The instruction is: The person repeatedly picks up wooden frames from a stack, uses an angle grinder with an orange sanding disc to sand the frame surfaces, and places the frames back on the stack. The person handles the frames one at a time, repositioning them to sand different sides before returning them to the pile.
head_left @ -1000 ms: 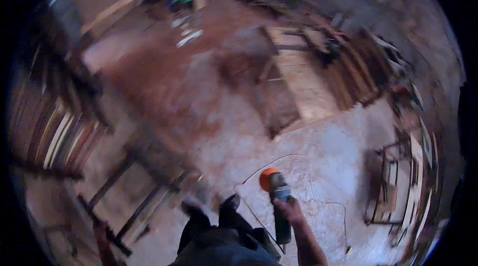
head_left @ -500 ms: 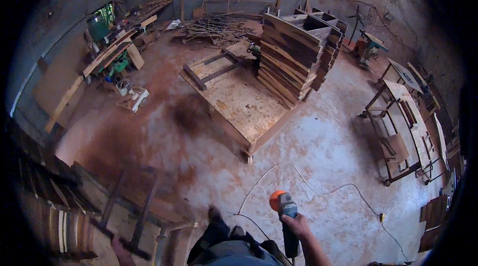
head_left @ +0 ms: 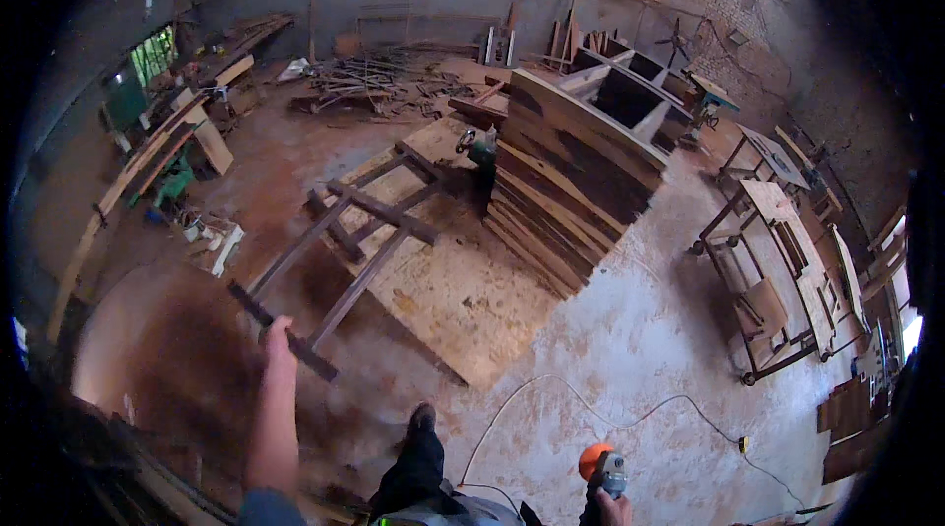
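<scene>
My left hand (head_left: 278, 337) is closed around the near crossbar of a dark wooden frame (head_left: 361, 285) made of two long rails and two crosspieces. The frame reaches away from me, its far end over the large plywood-topped platform (head_left: 472, 319). Whether it touches the platform, I cannot tell. A second dark wooden frame (head_left: 418, 162) lies on that surface, partly hidden behind the held one. Low at the right, my right hand (head_left: 614, 508) grips an angle grinder (head_left: 612, 472) with an orange disc (head_left: 594, 460). The grinder's handle is mostly out of sight.
A tall wooden carcass with dark-streaked sides (head_left: 571, 182) stands on the platform, beside a green power tool (head_left: 479, 145). A cable (head_left: 551, 376) snakes over the dusty floor. Wheeled stands (head_left: 778, 231) are at the right; a cluttered workbench (head_left: 177, 152) and scrap wood (head_left: 364, 78) are further back.
My left hand has carried the dark frame up and forward from the lower left to the platform. The grinder has shifted slightly right and down. The platform appears nearer.
</scene>
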The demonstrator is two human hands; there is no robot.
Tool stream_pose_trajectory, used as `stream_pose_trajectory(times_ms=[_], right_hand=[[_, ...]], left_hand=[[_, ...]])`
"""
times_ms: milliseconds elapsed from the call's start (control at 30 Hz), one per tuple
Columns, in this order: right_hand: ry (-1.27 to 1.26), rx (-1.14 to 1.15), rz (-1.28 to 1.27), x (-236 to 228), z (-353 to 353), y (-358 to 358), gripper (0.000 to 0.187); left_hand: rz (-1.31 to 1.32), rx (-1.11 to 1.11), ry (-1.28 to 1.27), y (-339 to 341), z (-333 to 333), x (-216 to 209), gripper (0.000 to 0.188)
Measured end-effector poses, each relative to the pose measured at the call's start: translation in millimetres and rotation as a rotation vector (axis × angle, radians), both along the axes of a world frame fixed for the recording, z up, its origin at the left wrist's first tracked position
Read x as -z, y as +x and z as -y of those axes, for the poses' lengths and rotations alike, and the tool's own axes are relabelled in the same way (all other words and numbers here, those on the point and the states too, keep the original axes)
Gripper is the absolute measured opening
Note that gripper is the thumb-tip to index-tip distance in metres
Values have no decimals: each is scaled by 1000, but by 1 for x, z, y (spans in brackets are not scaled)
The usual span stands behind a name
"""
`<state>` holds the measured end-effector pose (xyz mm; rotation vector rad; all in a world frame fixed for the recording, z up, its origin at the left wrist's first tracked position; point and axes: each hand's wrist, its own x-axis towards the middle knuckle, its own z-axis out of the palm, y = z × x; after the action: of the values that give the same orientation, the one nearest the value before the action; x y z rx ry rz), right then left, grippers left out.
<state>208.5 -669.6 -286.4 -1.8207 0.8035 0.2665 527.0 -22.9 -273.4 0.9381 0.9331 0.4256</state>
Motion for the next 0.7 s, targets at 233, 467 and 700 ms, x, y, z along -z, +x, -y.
stream_pose_trajectory(times_ms=[233,467,700], right_hand=[[105,286,-96,-72,-88,102,33],[94,308,-153,-104,-127,180,31],[50,301,-188,-120,-134,205,30]], left_hand=[[177,184,83,223,1,18,14],[-25,215,159,336,-44,93,16],[-279,439,550,356,-35,82,28]])
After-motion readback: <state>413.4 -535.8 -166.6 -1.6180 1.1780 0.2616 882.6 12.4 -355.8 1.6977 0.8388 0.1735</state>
